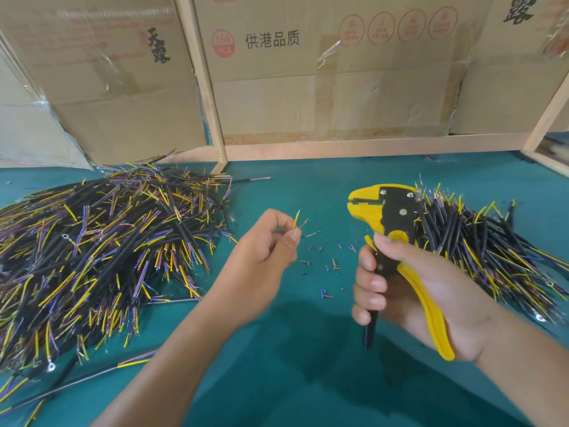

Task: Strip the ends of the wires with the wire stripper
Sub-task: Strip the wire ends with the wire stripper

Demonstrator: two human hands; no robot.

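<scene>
— What have you got in each hand?

— My left hand (264, 251) pinches a wire end (297, 218) between thumb and forefinger, its thin yellow conductor sticking up above my fingers (294, 234) with a bare copper strand beside it. My right hand (409, 291) is wrapped around the handles of the yellow-and-black wire stripper (391, 241), which stands upright with its jaws pointing left toward the wire but well apart from it.

— How would you do the next strip well?

— I'd feed only the tip of the yellow conductor squarely into the jaws, hold it steady, then squeeze once. Too deep, I think, and I'd waste copper or cut strands.

— Where are the rest?

— A big pile of wires (92, 251) lies to my left, and another pile (486, 248) sits to my right behind the stripper. Insulation scraps (331, 266) are scattered between my hands.

— And the room?

— The green surface (308, 349) runs back to taped cardboard boxes (323, 72) with printed Chinese characters, held within a pale wooden frame (212, 118).
</scene>
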